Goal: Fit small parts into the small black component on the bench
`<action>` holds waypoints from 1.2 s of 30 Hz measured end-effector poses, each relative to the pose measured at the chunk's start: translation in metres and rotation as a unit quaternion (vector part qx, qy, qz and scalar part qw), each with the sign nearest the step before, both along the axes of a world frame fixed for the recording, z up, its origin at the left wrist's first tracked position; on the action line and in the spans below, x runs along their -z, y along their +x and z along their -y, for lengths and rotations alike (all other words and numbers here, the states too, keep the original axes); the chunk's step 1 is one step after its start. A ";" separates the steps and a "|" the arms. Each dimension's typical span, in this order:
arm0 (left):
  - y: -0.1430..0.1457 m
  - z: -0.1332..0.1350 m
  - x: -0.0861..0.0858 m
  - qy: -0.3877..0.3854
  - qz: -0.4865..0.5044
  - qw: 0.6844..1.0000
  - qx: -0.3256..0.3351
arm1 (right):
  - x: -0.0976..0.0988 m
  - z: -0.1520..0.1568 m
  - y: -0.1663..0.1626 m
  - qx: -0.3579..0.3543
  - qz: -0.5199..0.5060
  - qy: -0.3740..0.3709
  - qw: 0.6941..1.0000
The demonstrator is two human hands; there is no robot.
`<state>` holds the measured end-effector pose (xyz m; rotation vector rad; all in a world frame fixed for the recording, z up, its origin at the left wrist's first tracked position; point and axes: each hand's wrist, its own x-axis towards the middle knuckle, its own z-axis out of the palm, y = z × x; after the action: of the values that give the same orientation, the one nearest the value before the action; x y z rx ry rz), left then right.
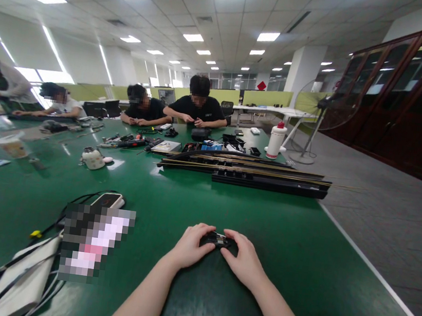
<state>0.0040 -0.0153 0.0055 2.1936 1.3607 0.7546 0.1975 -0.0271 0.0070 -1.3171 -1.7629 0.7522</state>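
Both my hands rest on the green table near its front edge. My left hand and my right hand pinch a small black part between their fingertips, one from each side. The part is dark with a bit of metal on top; its details are too small to make out.
Long black trays with thin brass rods lie across the table ahead. A white bottle with a red cap stands beyond them. Cables and a white device lie at the left. Several other people work at the far end and left side.
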 end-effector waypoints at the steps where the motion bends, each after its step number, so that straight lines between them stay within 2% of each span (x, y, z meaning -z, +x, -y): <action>1: 0.000 0.000 0.000 -0.002 0.001 1.000 -0.002 | 0.000 0.000 0.000 0.003 0.002 -0.001 1.000; 10: -0.001 -0.003 0.006 -0.006 0.025 1.000 -0.009 | 0.002 -0.001 0.000 0.005 0.045 -0.011 0.999; 21: -0.001 -0.004 0.009 -0.009 0.040 0.999 -0.020 | -0.001 0.000 -0.002 0.042 0.060 -0.010 0.997; 36: -0.002 -0.004 0.009 -0.006 0.038 0.999 -0.006 | 0.003 -0.002 0.000 0.033 0.076 0.000 0.997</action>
<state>0.0020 -0.0116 -0.0040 2.1270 1.3381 0.8250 0.1973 -0.0255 0.0037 -1.4583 -1.8273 0.6307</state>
